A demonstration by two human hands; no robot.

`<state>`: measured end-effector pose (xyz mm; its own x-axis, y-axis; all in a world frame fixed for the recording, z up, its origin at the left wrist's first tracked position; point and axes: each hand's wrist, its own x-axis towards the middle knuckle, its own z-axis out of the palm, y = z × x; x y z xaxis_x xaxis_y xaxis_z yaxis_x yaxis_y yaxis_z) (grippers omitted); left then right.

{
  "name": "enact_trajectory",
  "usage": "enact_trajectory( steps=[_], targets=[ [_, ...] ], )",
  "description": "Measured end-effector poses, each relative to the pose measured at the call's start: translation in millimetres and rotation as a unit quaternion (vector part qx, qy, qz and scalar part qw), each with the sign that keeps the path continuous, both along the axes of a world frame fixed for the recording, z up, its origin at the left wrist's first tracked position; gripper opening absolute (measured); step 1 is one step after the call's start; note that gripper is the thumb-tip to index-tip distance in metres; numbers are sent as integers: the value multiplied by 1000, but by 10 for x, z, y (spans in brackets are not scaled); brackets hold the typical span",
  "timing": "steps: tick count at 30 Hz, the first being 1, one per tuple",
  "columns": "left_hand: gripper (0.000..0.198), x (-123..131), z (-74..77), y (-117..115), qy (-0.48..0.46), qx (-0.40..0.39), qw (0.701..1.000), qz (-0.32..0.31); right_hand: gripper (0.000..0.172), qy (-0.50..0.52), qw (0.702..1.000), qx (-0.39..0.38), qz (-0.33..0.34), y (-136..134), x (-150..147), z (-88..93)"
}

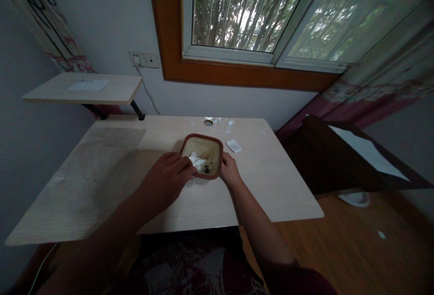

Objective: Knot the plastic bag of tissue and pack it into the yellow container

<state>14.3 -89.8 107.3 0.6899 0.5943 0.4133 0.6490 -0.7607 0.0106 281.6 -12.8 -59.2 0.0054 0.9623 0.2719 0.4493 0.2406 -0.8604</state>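
Note:
A small squarish container with a reddish-brown rim and a pale yellowish inside is tilted toward me over the table. My left hand reaches over its left side, fingers closed on a crumpled white tissue against the inner wall. Beside the tissue, a small dark bit lies in the container; what it is I cannot make out. My right hand grips the container's right side, its fingers partly hidden behind the rim.
A small white packet lies on the pale wooden table, right of the container. Clear plastic sheeting covers the table's left part. A raised shelf with a paper label stands at back left. The window is behind; a dark surface stands at right.

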Motion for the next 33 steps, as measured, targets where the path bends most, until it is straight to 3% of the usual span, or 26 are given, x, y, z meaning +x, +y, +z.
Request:
enact_trajectory(
  steps=[7,12,15,19,21,25,28,30,33],
  targets=[
    [13,4,-3,15,4,2,1000,8,34,41,999,-6,-8,-13,-5,45],
    [15,-32,23,48,-2,-22,1000,-10,34,103,994,5,-22,-51,7,140],
    [17,-71,33,74,-9,-36,999,-23,33,131,990,25,-48,-99,3,290],
    [22,-111,28,137,-8,-52,997,-53,33,127,984,93,-86,-193,-28,661],
    [20,-128,17,171,-12,-54,997,-62,32,102,984,131,-65,-240,-60,874],
    [16,-177,-2,207,-38,-71,994,-73,41,18,985,166,45,-308,-155,1190],
    [26,-211,-15,235,-107,-98,987,-63,55,-78,979,162,101,-352,-225,1290],
    [34,-213,-43,286,-185,-121,975,-18,64,-122,972,159,124,-385,-255,1312],
    [44,-183,-152,426,-304,-179,934,46,73,-159,964,157,146,-425,-273,1318]
  ],
)
